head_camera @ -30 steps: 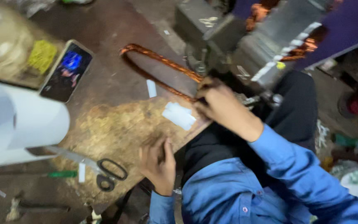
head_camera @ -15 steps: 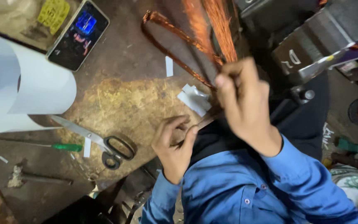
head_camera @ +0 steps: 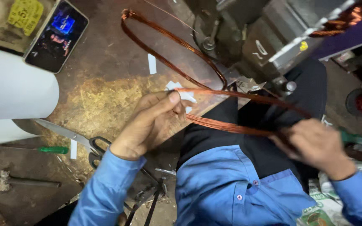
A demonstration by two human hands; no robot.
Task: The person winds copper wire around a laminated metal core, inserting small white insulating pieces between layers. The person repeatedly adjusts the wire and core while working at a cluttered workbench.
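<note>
Right hand motion-blurred so its grip on the coil is unclear, left hand's palm hides its fingertips and part of the paper scraps, paper roll cut by left edge, phone screen too small to read.

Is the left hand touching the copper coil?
Touching. The head view shows the left hand pinching one end of the copper coil between thumb and fingers, with no gap.

Worn brown workbench, dim light, grey metal machine behind
</note>
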